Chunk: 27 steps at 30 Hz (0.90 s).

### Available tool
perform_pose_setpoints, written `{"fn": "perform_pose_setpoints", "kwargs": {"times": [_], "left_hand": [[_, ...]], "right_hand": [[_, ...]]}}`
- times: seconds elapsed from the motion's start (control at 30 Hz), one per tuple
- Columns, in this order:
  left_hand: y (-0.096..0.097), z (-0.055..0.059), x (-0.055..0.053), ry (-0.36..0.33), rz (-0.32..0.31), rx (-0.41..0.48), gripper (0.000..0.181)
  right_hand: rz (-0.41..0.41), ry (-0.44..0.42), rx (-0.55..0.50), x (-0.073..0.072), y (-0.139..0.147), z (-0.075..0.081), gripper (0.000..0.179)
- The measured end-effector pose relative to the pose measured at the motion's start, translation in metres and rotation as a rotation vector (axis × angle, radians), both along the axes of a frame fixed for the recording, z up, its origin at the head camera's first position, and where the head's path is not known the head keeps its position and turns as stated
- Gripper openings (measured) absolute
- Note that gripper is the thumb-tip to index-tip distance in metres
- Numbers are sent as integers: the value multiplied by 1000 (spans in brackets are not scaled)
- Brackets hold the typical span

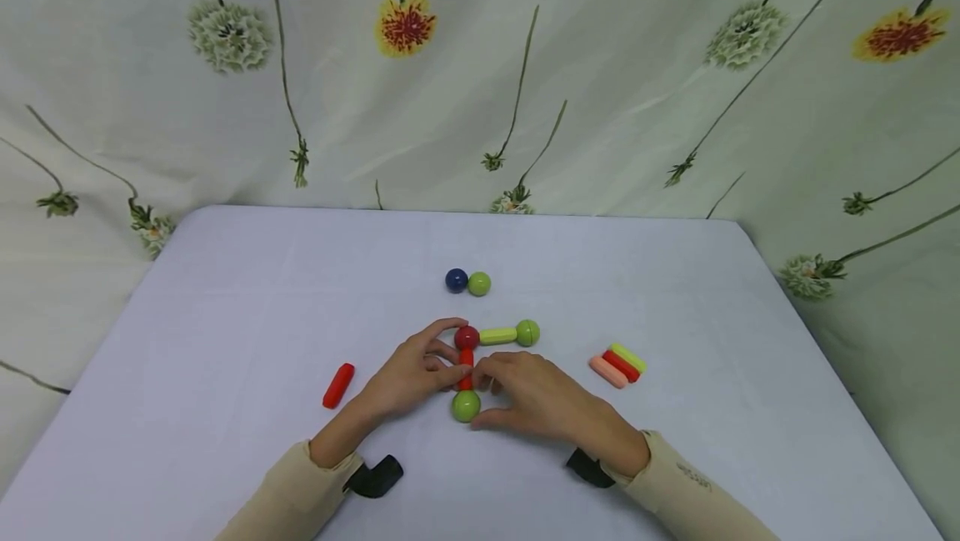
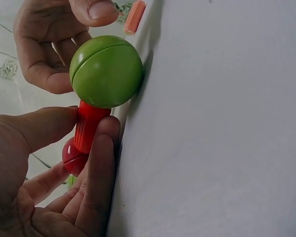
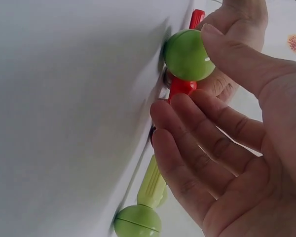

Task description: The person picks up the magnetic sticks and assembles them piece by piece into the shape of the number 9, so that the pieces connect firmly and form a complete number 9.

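My left hand pinches a short red rod between thumb and fingers, with its index finger up by the dark red ball at the rod's far end. On the rod's near end sits a green ball. My right hand curves loosely around that ball's right side, its thumb tip at the ball and its fingers, slightly bent, beside the red rod. From the dark red ball a yellow-green rod runs right to another green ball, making an L shape on the table.
Farther back, a dark blue ball and a loose green ball stand side by side. A single red rod lies at left. To the right are a pink rod, a red rod and a yellow-green rod together.
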<state>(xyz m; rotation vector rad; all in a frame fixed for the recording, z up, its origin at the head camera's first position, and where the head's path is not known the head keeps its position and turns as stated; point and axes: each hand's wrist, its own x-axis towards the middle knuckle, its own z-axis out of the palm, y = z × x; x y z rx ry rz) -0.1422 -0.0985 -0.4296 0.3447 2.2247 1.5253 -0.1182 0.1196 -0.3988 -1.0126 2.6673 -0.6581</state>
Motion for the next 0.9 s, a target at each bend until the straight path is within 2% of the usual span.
{"fn": "perform_pose_setpoints", "kwargs": {"times": [0.13,0.3,0.6,0.9], "left_hand": [[0,0,0,12,-7,6,63],[1,-1,0,-4,22,-8,62],[2,-1,1,-15,17,-16,62],[3,-1,-1,-23,17,-22,63]], "right_hand": [[-18,1,20,-1,2,3,38],[-50,0,37,-3,6,8,39],[-116,32,1,-8,21,18,40],[-163,44,-29,-18,41,24,43]]}}
